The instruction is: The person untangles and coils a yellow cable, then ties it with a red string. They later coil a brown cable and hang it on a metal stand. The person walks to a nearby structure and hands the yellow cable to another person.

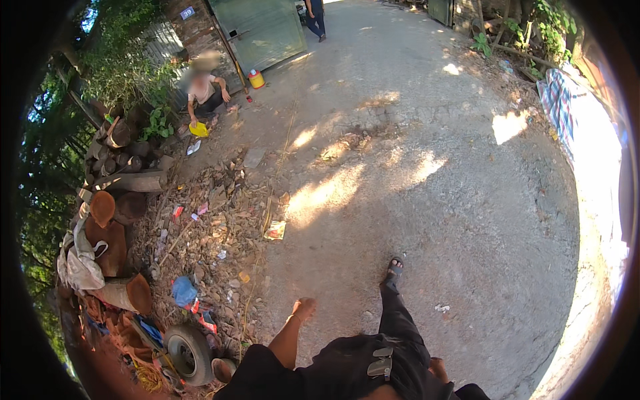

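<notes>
My left hand [305, 308] hangs forward over the concrete path, its fingers curled in, with nothing seen in them. A thin band circles that wrist. My right hand [437, 368] shows only in part beside my dark trousers, and its fingers cannot be made out. Neither hand touches any object that I can see. Below me, one sandalled foot [395, 267] is stretched ahead on the path [467, 240]. A pair of glasses [381, 364] hangs at the front of my black shirt.
Leaf litter [220, 207], cut logs [127, 293] and an old tyre [189, 355] line the left side. Farther up, a person crouches with a yellow bag [199, 129] near a yellow container [256, 79]. Another person stands by the green gate [263, 33]. Checked cloth [559, 100] hangs right.
</notes>
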The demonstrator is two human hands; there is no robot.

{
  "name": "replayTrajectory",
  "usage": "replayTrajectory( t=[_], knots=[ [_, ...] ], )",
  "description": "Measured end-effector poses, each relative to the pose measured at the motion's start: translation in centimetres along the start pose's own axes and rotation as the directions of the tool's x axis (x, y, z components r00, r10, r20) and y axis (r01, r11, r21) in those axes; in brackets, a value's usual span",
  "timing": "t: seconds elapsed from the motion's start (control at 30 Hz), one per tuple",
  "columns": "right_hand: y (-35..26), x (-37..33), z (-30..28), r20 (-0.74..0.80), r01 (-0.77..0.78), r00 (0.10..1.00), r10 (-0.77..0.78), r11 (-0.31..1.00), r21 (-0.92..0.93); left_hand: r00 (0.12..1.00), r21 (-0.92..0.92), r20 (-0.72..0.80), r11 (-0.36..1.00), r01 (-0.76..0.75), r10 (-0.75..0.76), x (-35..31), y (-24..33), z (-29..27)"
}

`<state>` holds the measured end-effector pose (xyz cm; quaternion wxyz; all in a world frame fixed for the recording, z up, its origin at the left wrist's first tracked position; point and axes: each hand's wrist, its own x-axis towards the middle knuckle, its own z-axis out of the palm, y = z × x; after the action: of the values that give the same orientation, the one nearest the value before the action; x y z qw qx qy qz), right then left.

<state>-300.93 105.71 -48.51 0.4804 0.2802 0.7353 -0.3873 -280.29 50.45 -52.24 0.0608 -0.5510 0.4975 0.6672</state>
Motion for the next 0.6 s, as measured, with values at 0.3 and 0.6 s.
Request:
replayTrajectory(
  t=[0.3, 0.6],
  knots=[
    [-49.2, 14.4, -1.1, -0.037, 0.196, 0.977, -0.212, 0.947, -0.254, 0.913, 0.016, -0.246, 0.940, 0.340, -0.326, 7.5, 18.5, 2.6],
    [-97.7, 25.1, 0.4, -0.125, 0.667, 0.508, -0.852, 0.481, -0.569, 0.832, -0.027, -0.259, 0.865, 0.501, -0.490, 21.9, 32.9, 3.5]
  ],
)
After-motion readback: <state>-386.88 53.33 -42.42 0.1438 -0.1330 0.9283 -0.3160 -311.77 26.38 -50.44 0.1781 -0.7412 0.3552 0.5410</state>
